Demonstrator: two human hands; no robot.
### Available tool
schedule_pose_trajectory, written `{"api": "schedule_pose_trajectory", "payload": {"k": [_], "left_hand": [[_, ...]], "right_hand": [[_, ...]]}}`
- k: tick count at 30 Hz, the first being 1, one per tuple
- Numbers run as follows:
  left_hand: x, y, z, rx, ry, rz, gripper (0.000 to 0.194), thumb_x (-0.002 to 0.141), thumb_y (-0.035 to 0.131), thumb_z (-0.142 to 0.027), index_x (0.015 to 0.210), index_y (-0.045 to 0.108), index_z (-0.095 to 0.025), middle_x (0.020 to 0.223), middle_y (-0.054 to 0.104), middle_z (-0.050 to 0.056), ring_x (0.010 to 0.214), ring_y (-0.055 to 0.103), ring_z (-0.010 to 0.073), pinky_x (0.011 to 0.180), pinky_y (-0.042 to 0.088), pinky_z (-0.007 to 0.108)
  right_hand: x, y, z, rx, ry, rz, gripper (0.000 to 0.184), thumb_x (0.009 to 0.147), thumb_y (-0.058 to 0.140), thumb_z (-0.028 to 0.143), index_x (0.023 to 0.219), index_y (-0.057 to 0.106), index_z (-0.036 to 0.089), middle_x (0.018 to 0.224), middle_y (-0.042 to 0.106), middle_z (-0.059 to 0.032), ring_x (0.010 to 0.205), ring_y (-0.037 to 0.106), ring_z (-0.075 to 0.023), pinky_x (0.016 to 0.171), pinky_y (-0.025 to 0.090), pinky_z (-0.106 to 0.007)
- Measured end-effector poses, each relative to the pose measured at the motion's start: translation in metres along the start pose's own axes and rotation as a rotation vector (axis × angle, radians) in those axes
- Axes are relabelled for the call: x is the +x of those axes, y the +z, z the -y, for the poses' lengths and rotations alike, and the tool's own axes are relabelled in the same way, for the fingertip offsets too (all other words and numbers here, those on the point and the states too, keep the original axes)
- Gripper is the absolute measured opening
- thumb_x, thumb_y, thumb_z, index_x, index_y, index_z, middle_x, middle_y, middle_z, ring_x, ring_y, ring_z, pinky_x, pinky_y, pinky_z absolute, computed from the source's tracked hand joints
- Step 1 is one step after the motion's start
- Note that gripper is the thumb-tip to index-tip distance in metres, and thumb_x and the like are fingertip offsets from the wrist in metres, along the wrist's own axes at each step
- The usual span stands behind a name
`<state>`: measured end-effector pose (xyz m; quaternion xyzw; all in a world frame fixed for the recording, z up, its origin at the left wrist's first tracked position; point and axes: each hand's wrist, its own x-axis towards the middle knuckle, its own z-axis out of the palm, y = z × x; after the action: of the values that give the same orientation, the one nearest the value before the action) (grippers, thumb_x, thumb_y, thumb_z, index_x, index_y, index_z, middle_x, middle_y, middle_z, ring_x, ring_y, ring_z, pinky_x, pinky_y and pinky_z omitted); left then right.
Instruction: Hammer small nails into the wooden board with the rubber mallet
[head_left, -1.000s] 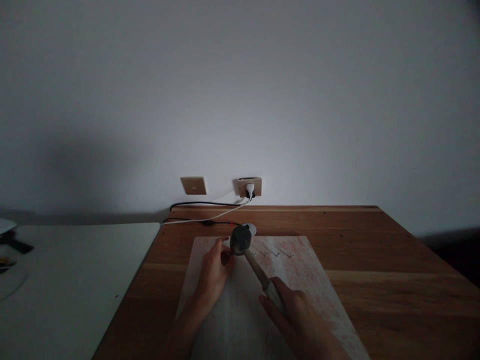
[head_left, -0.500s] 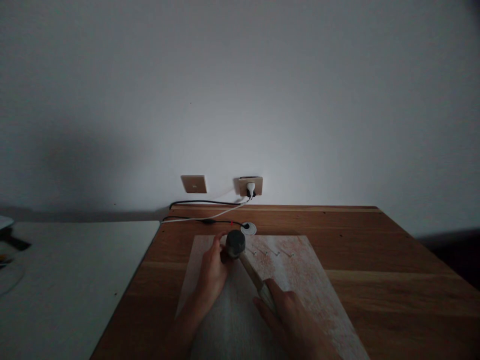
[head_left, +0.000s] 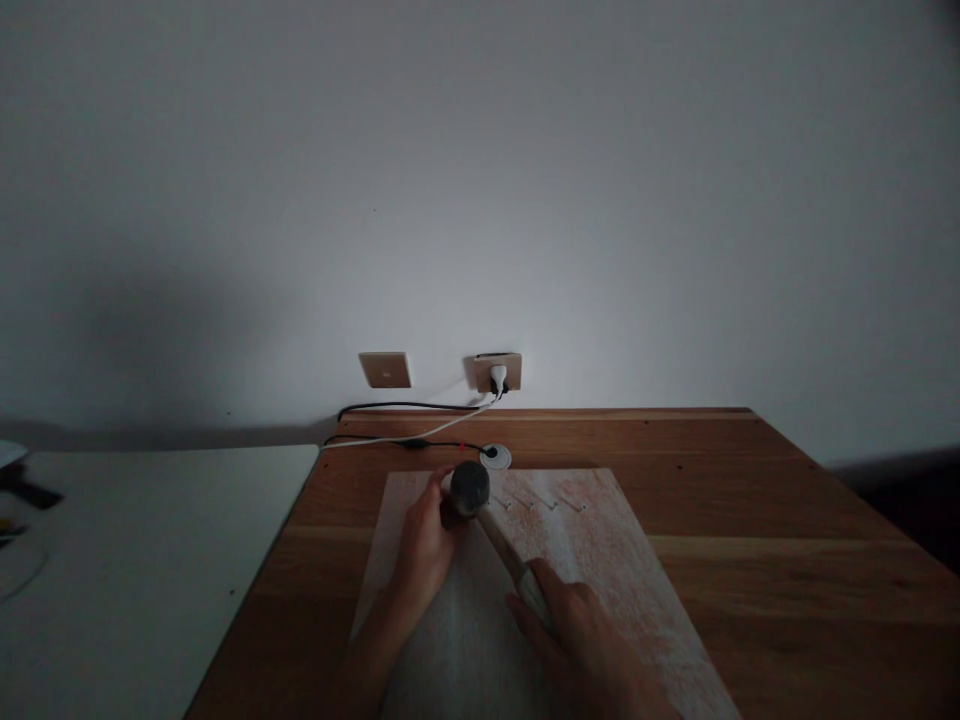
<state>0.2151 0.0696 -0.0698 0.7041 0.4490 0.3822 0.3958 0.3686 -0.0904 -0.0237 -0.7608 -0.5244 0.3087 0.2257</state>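
A pale, reddish-stained wooden board (head_left: 600, 560) lies on a brown wooden table (head_left: 750, 480). My right hand (head_left: 585, 650) is wrapped round the wooden handle of a hammer (head_left: 471, 489), whose dark head is down at the board's far left part. My left hand (head_left: 427, 545) rests on the board right beside the hammer head, its fingertips pinched together on something too small to make out. A short row of small nails (head_left: 544, 503) stands in the board to the right of the hammer head.
A white table (head_left: 150, 560) adjoins on the left, with dim objects at its far left edge. On the wall sit a switch plate (head_left: 385, 369) and a socket (head_left: 497, 372) with a white plug; black and white cables (head_left: 405, 425) run along the table's back. A small round disc (head_left: 496, 457) lies beyond the board.
The hammer head has come down from its raised position onto the board beside my left fingers, then stayed there. My left hand has barely moved.
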Motion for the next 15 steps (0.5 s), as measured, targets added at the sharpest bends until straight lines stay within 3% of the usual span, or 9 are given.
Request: {"api": "schedule_pose_trajectory", "payload": {"k": [7,11,15], "left_hand": [[0.000,0.002,0.005,-0.033,0.011,0.018,0.049,0.078,0.067,-0.018,0.127,0.063,-0.018,0.089,0.077,0.003,0.083,0.075,0.0232,0.080,0.057,0.034],[0.000,0.002,0.005,-0.016,0.016,0.010,0.047,0.078,0.066,-0.019,0.125,0.063,-0.021,0.087,0.075,0.001,0.082,0.073,0.0217,0.081,0.056,0.034],[0.001,0.001,0.003,0.010,0.025,0.029,0.047,0.078,0.066,-0.016,0.124,0.062,-0.022,0.089,0.076,0.001,0.084,0.073,0.0204,0.083,0.056,0.034]], "right_hand": [[-0.003,-0.011,-0.007,0.071,-0.052,-0.036,0.041,0.102,0.046,0.054,0.115,0.070,0.023,0.083,0.079,-0.0075,0.080,0.077,-0.0262,0.072,0.054,-0.030],[-0.003,-0.020,-0.012,0.125,-0.088,-0.036,0.048,0.101,0.041,0.062,0.110,0.068,0.023,0.070,0.074,-0.0037,0.066,0.073,-0.0242,0.063,0.049,-0.030],[-0.003,-0.026,-0.011,0.165,-0.083,0.009,0.044,0.102,0.038,0.057,0.107,0.064,0.022,0.070,0.072,-0.0030,0.063,0.071,-0.0219,0.063,0.047,-0.030]]}}
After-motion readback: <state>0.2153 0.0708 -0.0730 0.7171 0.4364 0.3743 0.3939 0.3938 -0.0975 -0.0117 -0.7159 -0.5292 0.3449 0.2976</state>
